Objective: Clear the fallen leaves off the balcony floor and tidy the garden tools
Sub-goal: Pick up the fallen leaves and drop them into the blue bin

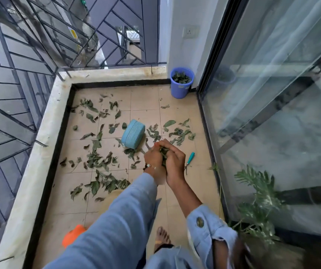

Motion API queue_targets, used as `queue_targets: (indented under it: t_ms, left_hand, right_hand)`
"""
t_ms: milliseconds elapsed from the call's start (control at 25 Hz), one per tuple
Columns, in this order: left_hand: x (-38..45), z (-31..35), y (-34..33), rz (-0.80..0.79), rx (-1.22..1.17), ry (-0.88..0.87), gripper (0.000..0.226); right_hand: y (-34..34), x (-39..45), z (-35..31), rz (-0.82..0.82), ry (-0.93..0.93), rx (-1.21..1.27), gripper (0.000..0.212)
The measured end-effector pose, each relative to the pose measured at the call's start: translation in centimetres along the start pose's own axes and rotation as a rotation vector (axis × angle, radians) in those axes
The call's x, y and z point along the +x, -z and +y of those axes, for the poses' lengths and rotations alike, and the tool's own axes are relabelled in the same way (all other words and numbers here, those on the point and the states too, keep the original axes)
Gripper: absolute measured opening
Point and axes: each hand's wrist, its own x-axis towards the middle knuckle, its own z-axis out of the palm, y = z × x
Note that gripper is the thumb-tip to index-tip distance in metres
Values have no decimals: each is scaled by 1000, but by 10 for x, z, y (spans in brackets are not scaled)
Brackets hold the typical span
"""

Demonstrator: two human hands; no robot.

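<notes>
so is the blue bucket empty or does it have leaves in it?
Not empty: the blue bucket stands upright in the corner with green leaves visible inside it.

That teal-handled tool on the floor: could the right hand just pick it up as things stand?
Probably not yet. The tool lies in the open on the tiles with nothing over it, close to the right hand, but both hands are pressed around a bunch of leaves, so they are full.

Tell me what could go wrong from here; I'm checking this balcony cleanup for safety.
1. Both hands, left hand and right hand, cup a bunch of leaves well short of the blue bucket; some may drop on the way.
2. The teal-handled pruners lie on the tiles near a bare foot; stepping on them could hurt.
3. Scattered leaves may be slippery underfoot.
</notes>
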Motion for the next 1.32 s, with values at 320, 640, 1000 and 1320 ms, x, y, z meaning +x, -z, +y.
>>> queue_targets:
  t_ms: [320,640,1000,1320]
  left_hand:
    - [50,75,-73,-38,-185,-25,42]
    - [205,193,-164,-208,-321,218,66]
    - [345,300,-282,-282,-267,256,59]
    - [548,347,-417,-212,-51,216,26]
  right_hand:
    - [-18,105,-45,-151,-53,-102,17]
    - [-80,303,-100,-30,-2,-214,17]
    - [-120,512,-164,187,-28,-147,16]
    - [-118,758,-168,183,-183,-71,24]
